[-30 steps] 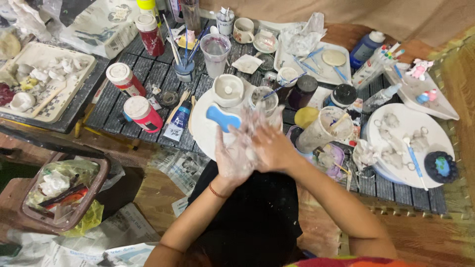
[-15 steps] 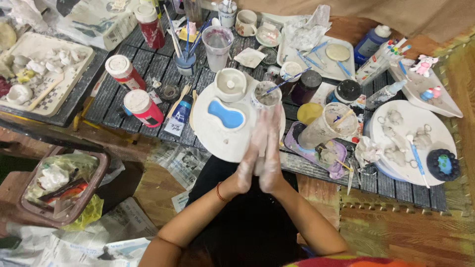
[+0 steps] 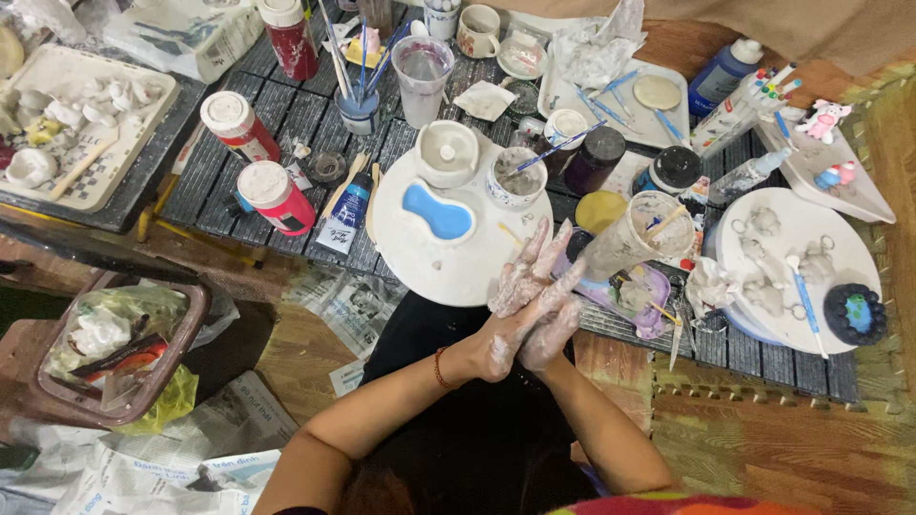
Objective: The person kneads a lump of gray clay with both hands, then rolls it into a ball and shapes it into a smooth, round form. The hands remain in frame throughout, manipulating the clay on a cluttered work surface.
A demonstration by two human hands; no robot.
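My left hand (image 3: 523, 277) and my right hand (image 3: 553, 322) are pressed palm to palm over my lap, just in front of the low slatted table (image 3: 286, 124). Both are smeared with white paste, fingers stretched out and pointing toward the table. Nothing shows between the palms. A red bracelet sits on my left wrist. Their fingertips reach the near rim of a round white plate (image 3: 429, 277), which carries a blue mould (image 3: 439, 212) and a white cup (image 3: 447, 153). A tilted plastic cup (image 3: 634, 234) with white paste stands just right of my hands.
Red-and-white bottles (image 3: 277, 198) stand left of the plate. A round tray (image 3: 830, 315) of white figurines lies at the right, a flat tray (image 3: 124, 153) of white pieces at the far left. A brown basket (image 3: 48, 381) and newspapers (image 3: 153, 467) lie on the floor.
My hands were side by side with spread fingers over the plate's edge; they have come together palm to palm and drawn back toward my lap, sliding against each other.
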